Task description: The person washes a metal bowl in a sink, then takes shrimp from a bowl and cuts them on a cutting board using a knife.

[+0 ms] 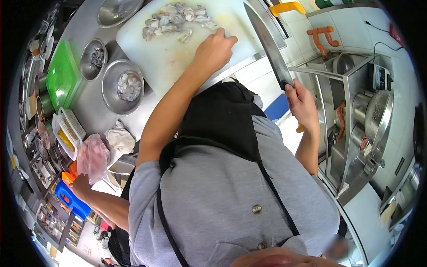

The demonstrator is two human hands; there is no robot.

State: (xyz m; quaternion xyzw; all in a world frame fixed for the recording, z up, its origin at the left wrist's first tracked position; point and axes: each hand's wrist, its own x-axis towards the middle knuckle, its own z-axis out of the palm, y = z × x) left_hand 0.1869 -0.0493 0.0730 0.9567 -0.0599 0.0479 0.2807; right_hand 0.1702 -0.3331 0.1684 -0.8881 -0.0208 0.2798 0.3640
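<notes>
My right hand (pixel 302 104) is closed round the handle of a large knife (pixel 270 46), whose long blade reaches up past the right side of the cutting board. My left hand (pixel 215 50) is over the white cutting board (pixel 178 66), near its front edge, with its fingers curled; whether anything small is between them cannot be made out. Just beyond it lies a pile of greyish, shiny raw seafood pieces (pixel 171 20). Left of the board, one metal bowl (pixel 110 91) holds pale pieces and a smaller metal bowl (pixel 84 66) holds dark grey ones.
Another metal bowl (pixel 104 15) stands at the top left, near a green lid (pixel 62 80) and a white basket (pixel 73 127). A co-worker's hand (pixel 81 186) is beside a pink plastic bag (pixel 93 155). Metal shelving (pixel 351 89) with pots stands at right.
</notes>
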